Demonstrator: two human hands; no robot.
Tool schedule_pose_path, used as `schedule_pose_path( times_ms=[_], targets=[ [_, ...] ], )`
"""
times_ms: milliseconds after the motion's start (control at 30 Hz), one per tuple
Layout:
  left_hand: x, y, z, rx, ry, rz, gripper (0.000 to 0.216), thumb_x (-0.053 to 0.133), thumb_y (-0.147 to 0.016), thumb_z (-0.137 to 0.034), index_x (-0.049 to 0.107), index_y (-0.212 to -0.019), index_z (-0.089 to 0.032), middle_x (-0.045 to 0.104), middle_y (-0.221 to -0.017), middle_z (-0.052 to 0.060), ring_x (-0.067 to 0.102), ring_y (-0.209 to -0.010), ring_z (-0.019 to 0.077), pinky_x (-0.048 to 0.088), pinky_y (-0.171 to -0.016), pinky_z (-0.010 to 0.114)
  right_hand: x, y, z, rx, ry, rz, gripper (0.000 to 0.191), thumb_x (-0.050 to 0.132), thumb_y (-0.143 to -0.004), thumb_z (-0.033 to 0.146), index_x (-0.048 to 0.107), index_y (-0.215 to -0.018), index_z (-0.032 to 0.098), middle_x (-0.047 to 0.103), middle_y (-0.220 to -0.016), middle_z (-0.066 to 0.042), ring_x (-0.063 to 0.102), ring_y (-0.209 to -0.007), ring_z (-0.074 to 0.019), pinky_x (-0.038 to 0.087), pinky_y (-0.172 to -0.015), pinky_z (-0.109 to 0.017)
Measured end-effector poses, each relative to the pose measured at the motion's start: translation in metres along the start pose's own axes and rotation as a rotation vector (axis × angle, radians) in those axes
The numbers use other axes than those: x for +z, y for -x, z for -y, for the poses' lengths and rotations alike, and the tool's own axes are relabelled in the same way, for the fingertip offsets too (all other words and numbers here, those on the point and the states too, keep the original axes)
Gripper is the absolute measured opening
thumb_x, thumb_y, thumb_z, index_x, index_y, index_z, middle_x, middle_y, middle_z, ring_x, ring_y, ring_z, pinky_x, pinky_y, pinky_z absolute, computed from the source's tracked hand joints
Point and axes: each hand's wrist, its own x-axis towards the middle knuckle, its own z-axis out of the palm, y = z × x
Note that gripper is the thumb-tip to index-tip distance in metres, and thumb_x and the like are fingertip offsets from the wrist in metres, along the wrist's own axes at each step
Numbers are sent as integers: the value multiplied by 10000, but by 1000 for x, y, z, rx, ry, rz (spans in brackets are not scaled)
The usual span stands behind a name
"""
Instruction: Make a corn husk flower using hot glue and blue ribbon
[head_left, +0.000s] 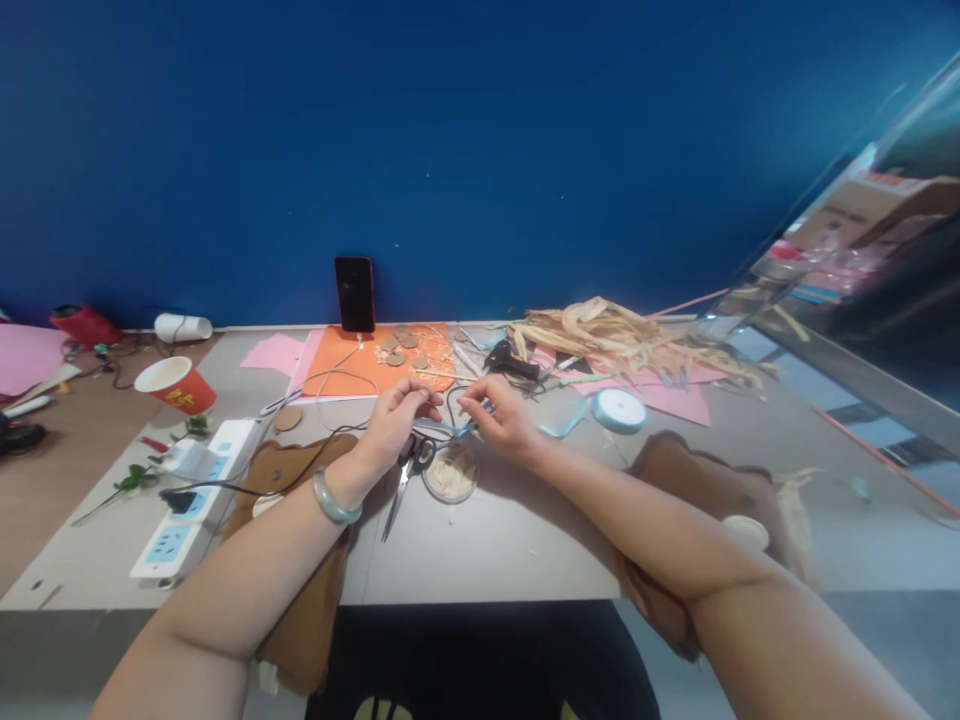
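Note:
My left hand (401, 425), with a pale bangle at the wrist, is closed in a pinch; what its fingertips hold is too small to make out. Opposite it, my right hand (501, 420) is closed with thumb and finger together on a light blue ribbon (565, 424), which shows on both sides of this hand. The ribbon leads right to a white spool (619, 411). Under the hands lie black-handled scissors (406, 470), blades toward me. Beside them a round shallow dish (450, 478) holds pale flat pieces.
A hot glue gun (511, 362) lies behind my right hand, near dried husks (600, 335) on pink paper. A phone (355, 293) leans on the blue wall behind orange paper (330, 365). At left are a power strip (202, 500) and a red paper cup (178, 386). Brown padded pieces (682, 470) flank the workspace.

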Motion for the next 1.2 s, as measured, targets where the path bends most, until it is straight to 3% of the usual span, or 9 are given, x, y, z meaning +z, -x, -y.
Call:
schedule_pose_path(
  times_ms=[200,333,467,633,933,1033,1133,1200],
  targets=[
    [-5,-5,2,-92,216,19,100,521,-722,-269,496,-670,-188,690,-714,24,658,-646,164,505,-720,327,0,0,2,7,2,9,325,475,-939,333,557,-653,201,587,-622,-22,523,-678,-167,426,-708,-321],
    [-3,-4,-1,-86,267,28,176,534,-754,-318,466,-644,-197,708,-748,34,684,-742,186,502,-846,388,2,1,7,62,-68,-15,185,563,-899,335,666,-843,191,705,-789,-37,590,-705,-158,452,-739,-317],
    [1,-1,-1,-30,250,83,270,575,-781,-365,510,-592,-184,732,-819,57,688,-868,209,483,-917,410,4,1,10,71,-124,0,198,622,-861,365,695,-919,191,731,-846,-55,623,-699,-161,474,-728,-318],
    [3,2,-2,-27,284,137,210,636,-787,-360,639,-697,-171,733,-874,56,690,-907,204,465,-963,395,3,0,11,-2,-102,-45,166,607,-880,332,694,-845,195,735,-803,-51,643,-714,-168,452,-757,-335],
    [4,0,-3,-93,362,113,226,605,-779,-372,583,-671,-175,715,-908,49,690,-894,205,478,-924,388,-2,3,-5,-281,269,62,158,527,-925,260,681,-906,233,725,-858,-43,624,-753,-161,326,-872,-400],
    [5,-1,-1,-28,280,67,235,617,-780,-385,581,-689,-172,696,-885,40,683,-840,185,479,-896,364,-2,1,-7,-241,253,9,161,508,-926,269,641,-851,216,690,-778,-36,587,-714,-166,355,-849,-392],
    [4,0,4,137,-9,-22,208,681,-750,-360,567,-757,-186,641,-686,-1,642,-707,150,476,-765,294,-4,-12,-9,-83,237,-119,267,470,-934,320,568,-713,207,610,-663,-41,535,-694,-189,396,-754,-363],
    [4,0,8,202,-158,52,194,655,-773,-360,567,-771,-187,621,-666,-1,606,-649,141,457,-674,270,-4,-28,-13,6,294,-56,376,444,-941,319,512,-589,207,535,-551,-23,511,-631,-184,394,-761,-369]
  ],
)
